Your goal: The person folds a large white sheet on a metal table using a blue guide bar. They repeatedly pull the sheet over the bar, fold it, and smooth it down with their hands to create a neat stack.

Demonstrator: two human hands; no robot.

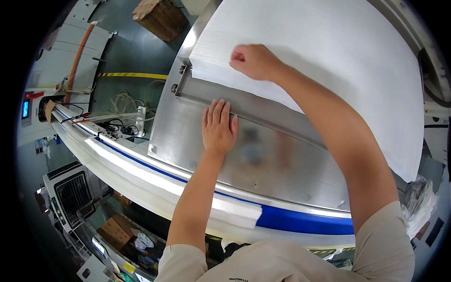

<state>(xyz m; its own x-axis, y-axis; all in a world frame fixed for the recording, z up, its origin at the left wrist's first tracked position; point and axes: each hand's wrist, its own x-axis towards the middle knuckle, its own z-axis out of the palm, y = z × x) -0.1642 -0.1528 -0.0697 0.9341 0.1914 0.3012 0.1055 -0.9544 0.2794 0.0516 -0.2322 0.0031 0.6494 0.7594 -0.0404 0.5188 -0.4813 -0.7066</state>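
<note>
While resting left hand (219, 128) flat on metal table (181, 129), likely for steadiness, holds right hand (256, 62) fisted over white stack (333, 66), pinching nothing visible.

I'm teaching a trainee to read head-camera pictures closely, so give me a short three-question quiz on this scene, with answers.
1. True or false: the right hand is curled, with its fingers bent in.
2. Multiple choice: which rests on the metal surface nearest the wearer?
A) the left hand
B) the right hand
C) neither hand
3. Fill in the blank: the stack of sheets beyond the metal surface is ____ in colour.

Key:
1. True
2. A
3. white
</note>
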